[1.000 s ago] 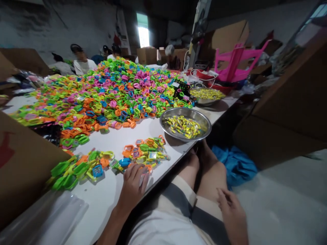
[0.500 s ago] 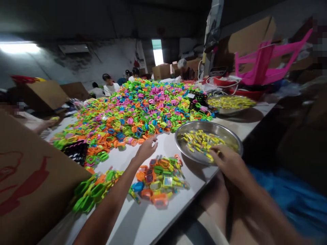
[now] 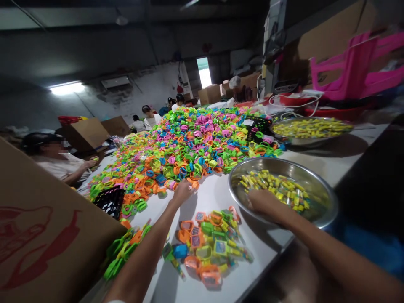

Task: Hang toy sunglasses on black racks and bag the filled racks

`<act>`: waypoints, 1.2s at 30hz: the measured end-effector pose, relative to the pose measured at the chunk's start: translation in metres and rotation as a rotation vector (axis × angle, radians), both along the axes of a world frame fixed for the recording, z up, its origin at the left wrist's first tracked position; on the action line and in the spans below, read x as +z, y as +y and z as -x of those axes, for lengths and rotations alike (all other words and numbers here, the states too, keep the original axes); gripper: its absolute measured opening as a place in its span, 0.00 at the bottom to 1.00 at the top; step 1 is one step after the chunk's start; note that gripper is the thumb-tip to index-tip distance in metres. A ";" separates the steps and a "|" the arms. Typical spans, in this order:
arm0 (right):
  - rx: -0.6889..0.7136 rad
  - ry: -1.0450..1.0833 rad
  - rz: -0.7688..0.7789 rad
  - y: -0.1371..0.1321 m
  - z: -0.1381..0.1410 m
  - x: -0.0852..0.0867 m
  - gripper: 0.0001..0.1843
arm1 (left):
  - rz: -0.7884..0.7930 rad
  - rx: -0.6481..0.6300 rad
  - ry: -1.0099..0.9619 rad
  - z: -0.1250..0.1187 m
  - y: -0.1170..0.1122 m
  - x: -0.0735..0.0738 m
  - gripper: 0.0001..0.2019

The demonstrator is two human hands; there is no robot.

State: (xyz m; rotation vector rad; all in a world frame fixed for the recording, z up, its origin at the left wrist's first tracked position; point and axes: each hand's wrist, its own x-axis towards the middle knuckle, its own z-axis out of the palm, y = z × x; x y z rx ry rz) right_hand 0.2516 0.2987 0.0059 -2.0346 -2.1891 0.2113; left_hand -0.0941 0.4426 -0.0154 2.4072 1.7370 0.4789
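My left hand (image 3: 183, 191) reaches across the white table (image 3: 217, 195) to the near edge of a big heap of bright plastic toy pieces (image 3: 195, 143). Its fingers are curled on an orange piece (image 3: 193, 184) at the heap's rim. My right hand (image 3: 261, 201) is palm down inside a steel bowl (image 3: 328, 206), fingers closed among small yellow wrapped pieces (image 3: 280, 187). Between my arms lies a small cluster of assembled colourful toys (image 3: 208, 244).
A cardboard box (image 3: 41, 248) stands at my left, with a black basket (image 3: 110, 202) and green toys (image 3: 121, 252) beside it. A second steel bowl (image 3: 311, 128) of yellow pieces sits further back. A person (image 3: 59, 162) and others sit along the table's far side. Pink plastic stools (image 3: 353, 67) are stacked at right.
My left hand moved from the near toy cluster out to the heap's edge and curled shut. My right hand rose from my lap into the steel bowl. The view tilted upward.
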 end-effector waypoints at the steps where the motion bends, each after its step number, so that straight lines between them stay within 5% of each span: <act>1: -0.012 0.000 -0.017 -0.001 -0.001 0.004 0.02 | 0.001 0.030 -0.012 -0.005 0.001 -0.001 0.12; 5: -0.082 0.029 -0.094 -0.017 -0.011 0.021 0.11 | 0.044 0.101 -0.103 -0.025 0.009 0.004 0.13; 10: -0.030 0.381 -0.319 -0.089 -0.025 0.022 0.22 | 0.175 0.044 -0.280 -0.040 -0.008 0.042 0.18; 15: -0.185 0.695 -0.454 -0.169 0.004 0.009 0.20 | 0.180 -0.205 -0.398 -0.072 -0.104 0.075 0.19; 19: -0.240 0.906 -0.318 -0.191 0.034 0.005 0.16 | 0.194 -0.571 -0.496 -0.113 -0.195 0.075 0.04; 22: -0.340 0.984 -0.218 -0.201 0.043 0.007 0.17 | 0.119 -0.721 -0.572 -0.132 -0.230 0.068 0.04; 28: -0.303 1.055 -0.015 -0.219 0.049 0.012 0.19 | -0.008 -0.825 -0.546 -0.133 -0.236 0.053 0.09; 36: -0.281 1.016 0.016 -0.218 0.047 0.017 0.19 | -0.162 -0.962 -0.368 -0.127 -0.232 0.054 0.08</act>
